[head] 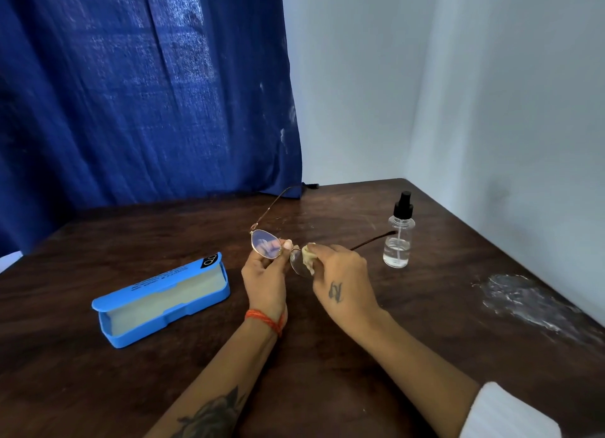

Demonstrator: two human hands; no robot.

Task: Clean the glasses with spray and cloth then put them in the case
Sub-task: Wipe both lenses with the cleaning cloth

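Thin gold-framed glasses [265,243] are held above the dark wooden table, arms unfolded and pointing away from me. My left hand [265,278] pinches the frame at the bridge beside the left lens. My right hand [343,278] presses a small pale yellow cloth [308,257] against the right lens, which is mostly hidden by the cloth and fingers. A clear spray bottle [398,237] with a black nozzle stands upright to the right of my hands. The blue glasses case [157,301] lies open on the left, pale lining showing.
The wooden table [327,355] sits in a corner, with a blue curtain [140,93] behind it and a white wall on the right. A whitish smear [523,301] marks the table near its right edge.
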